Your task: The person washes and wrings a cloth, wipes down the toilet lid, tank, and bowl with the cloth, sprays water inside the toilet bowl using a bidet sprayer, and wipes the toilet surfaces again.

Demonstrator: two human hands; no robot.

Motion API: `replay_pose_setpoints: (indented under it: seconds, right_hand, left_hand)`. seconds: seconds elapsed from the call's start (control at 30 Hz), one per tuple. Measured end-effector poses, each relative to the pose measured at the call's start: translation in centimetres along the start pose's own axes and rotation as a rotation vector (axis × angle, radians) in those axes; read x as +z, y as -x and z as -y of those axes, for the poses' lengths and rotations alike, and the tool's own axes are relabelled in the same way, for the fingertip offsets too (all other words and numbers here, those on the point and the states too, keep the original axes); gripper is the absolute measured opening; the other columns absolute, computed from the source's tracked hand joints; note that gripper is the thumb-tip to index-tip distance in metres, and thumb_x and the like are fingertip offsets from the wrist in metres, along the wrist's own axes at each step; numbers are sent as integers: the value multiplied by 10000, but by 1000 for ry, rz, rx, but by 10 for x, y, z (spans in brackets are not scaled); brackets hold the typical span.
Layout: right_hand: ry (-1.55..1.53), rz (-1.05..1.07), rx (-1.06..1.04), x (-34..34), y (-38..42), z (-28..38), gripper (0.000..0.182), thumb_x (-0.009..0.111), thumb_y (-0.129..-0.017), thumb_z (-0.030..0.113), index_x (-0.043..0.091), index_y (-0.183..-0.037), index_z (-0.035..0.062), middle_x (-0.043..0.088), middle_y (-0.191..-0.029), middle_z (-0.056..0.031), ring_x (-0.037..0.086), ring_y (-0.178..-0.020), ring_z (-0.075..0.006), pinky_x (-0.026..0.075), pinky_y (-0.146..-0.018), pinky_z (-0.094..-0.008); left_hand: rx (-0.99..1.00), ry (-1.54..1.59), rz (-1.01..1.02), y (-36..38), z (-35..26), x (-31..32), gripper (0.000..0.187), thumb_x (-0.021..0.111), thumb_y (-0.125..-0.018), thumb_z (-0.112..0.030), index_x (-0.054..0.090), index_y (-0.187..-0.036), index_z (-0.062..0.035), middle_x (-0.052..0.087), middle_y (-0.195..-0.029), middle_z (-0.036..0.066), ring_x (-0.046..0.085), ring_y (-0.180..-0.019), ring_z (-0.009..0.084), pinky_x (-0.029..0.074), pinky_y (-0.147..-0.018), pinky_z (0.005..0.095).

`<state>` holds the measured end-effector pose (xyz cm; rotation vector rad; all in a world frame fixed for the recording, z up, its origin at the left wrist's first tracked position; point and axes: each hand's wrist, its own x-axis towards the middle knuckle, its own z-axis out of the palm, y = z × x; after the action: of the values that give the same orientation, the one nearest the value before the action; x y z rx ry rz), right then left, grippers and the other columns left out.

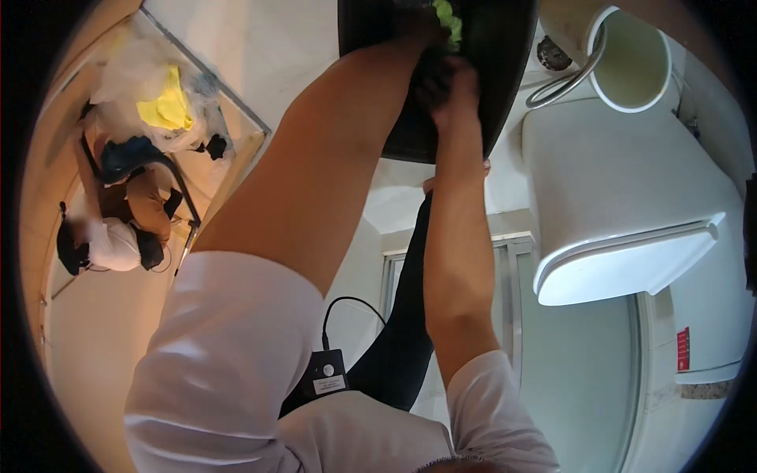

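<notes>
Both arms reach forward and down, bringing the hands near each other in front of the body. The left arm (307,150) comes in from the side of its own hand, bent at the elbow, its forearm angling inward toward the right hand (456,91). The left hand (422,27) lies farther out than the right, dark and too unclear to read its grip. The right arm (457,213) runs nearly straight behind its hand, whose fingers are blurred and shadowed
</notes>
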<state>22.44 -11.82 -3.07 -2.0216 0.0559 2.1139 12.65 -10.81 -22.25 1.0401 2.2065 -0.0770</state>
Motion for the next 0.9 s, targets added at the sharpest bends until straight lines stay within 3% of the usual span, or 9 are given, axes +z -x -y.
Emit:
replay_pose_setpoints:
  seconds: [0.03,0.17,0.23,0.4,0.47,0.57,0.73,0.8,0.9]
  right_hand:
    - [-7,3,9,2,-6,0,557,583,-941,305,473,-1460,134,412,-1526,-144,437,-1340,-391,407,-1097,-610]
    - [-192,303,23,-2,-11,5,563,619,-901,296,502,-1420,113,533,-1409,-147,511,-1319,-340,433,-1084,-552]
    - [-181,480,-8,-3,7,7,586,629,-903,276,477,-1438,91,521,-1416,-159,503,-1337,-345,432,-1095,-569]
    - [-182,592,154,-13,40,3,521,612,-921,28,457,-1419,34,527,-1409,-178,502,-1362,-330,477,-1109,-497]
    - [-166,570,187,-15,44,8,489,627,-899,-52,502,-1365,25,571,-1335,-152,558,-1289,-291,528,-1044,-426]
    - [73,581,202,-8,36,-4,386,693,-881,-60,585,-1243,18,652,-1139,-94,656,-1039,-209,581,-827,-330]
    - [410,521,119,11,30,6,433,708,-890,-12,564,-1298,21,662,-1148,-87,658,-1026,-205,557,-810,-305]
    - [618,359,56,21,40,11,494,722,-884,12,545,-1345,27,657,-1209,-95,644,-1047,-210,544,-826,-324]
    - [770,274,-32,17,29,13,557,730,-874,12,513,-1387,29,653,-1217,-108,644,-1028,-225,541,-840,-367]
  left_hand:
    - [92,-99,408,43,-15,-87,515,703,-846,-454,721,-1184,-65,721,-1204,182,691,-1133,332,546,-931,460]
    - [-145,449,210,85,-6,-97,478,693,-870,-385,717,-1207,-47,713,-1163,194,695,-1067,321,549,-888,489]
    - [-205,1120,303,124,-2,-137,462,667,-862,-314,704,-1227,-35,699,-1210,160,667,-1124,272,540,-890,444]
    - [-247,892,664,145,-23,-229,628,762,-838,-439,652,-1313,-42,656,-1278,152,635,-1145,259,501,-962,342]
    - [-46,773,823,150,-23,-244,710,821,-801,-467,630,-1354,-64,648,-1304,139,637,-1148,254,492,-984,334]
    - [103,621,726,131,-11,-215,718,870,-771,-458,647,-1315,-46,658,-1294,158,644,-1159,256,488,-1014,347]
    - [288,716,656,123,-13,-199,581,872,-787,-424,706,-1190,-41,710,-1183,161,678,-1096,258,528,-961,372]
    - [-161,673,464,129,-25,-208,419,843,-839,-360,734,-1141,-92,747,-1098,110,710,-1016,255,556,-895,366]
    - [-72,726,316,128,-20,-185,387,826,-877,-336,729,-1156,-88,757,-1078,93,725,-977,243,565,-872,353]
